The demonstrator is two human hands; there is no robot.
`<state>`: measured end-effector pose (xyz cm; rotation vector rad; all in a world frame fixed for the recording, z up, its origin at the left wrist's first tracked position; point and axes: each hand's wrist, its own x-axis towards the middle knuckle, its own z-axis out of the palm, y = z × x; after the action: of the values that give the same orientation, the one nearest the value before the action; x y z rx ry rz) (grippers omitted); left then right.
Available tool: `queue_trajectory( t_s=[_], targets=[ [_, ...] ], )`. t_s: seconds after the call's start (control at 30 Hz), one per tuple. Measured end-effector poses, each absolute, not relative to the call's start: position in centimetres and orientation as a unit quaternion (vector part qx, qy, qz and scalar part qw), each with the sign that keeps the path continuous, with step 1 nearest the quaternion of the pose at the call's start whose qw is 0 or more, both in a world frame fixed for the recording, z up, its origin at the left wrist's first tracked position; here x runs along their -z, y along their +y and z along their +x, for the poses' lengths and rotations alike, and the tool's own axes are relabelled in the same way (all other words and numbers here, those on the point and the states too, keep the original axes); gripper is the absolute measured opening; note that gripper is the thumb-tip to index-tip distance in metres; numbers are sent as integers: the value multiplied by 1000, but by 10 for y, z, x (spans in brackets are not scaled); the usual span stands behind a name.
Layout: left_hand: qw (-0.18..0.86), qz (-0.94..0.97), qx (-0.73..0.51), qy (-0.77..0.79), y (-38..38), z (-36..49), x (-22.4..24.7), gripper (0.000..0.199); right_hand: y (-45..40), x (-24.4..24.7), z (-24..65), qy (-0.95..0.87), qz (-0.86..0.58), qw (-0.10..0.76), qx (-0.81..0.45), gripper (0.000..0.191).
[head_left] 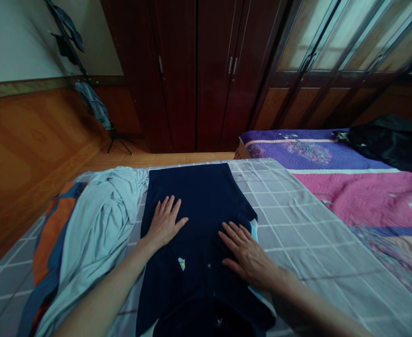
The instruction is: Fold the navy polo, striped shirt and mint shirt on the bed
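Flat on the bed (272,196), the shirt (199,196) lies under both hands, left (164,222) and right (246,252), open with fingers slightly spread, beside a pale cloth (104,224) on its left.

The bottom edge is cutting off the navy garment (199,192) and the pale cloth (104,220). The left hand (164,222) and the right hand (250,257) are hiding the fabric beneath them. The small emblem (181,263) is looking too blurred to make out. The right edge is cropping the black clothing (388,138).
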<state>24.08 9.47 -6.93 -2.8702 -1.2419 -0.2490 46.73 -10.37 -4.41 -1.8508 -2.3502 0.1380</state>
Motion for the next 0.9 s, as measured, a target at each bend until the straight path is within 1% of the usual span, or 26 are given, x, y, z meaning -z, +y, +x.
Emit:
queue_trajectory(
  t_s=[0.1, 0.23, 0.3, 0.47, 0.53, 0.63, 0.77, 0.83, 0.9],
  targets=[
    [-8, -928, 83, -364, 83, 236, 52, 64, -122, 50, 473, -769, -631, 94, -28, 69],
    [-76, -960, 41, -267, 55, 218, 20, 64, -147, 55, 483, -769, -633, 58, -59, 62],
    [-118, -970, 5, -215, 39, 205, 6, 64, -157, 54, 484, -758, -647, 55, -69, 60],
    [-211, -962, -79, -153, -1, 171, -16, 75, -180, 35, 478, -755, -642, 109, -77, 62],
    [-239, -954, -106, -144, -14, 159, -20, 73, -192, 29, 479, -764, -629, 109, -90, 62],
    [-251, -947, -132, -151, -29, 143, -13, 69, -211, 27, 486, -786, -603, 83, -114, 59],
    [-210, -959, -133, -135, -42, 126, 29, 70, -219, 27, 494, -803, -585, 74, -83, 57],
    [-167, -974, -93, -121, -46, 118, 55, 63, -212, 25, 492, -810, -577, 87, -59, 55],
    [-121, -986, -23, -108, -48, 112, 73, 55, -202, 23, 488, -811, -576, 103, -33, 51]
  ],
)
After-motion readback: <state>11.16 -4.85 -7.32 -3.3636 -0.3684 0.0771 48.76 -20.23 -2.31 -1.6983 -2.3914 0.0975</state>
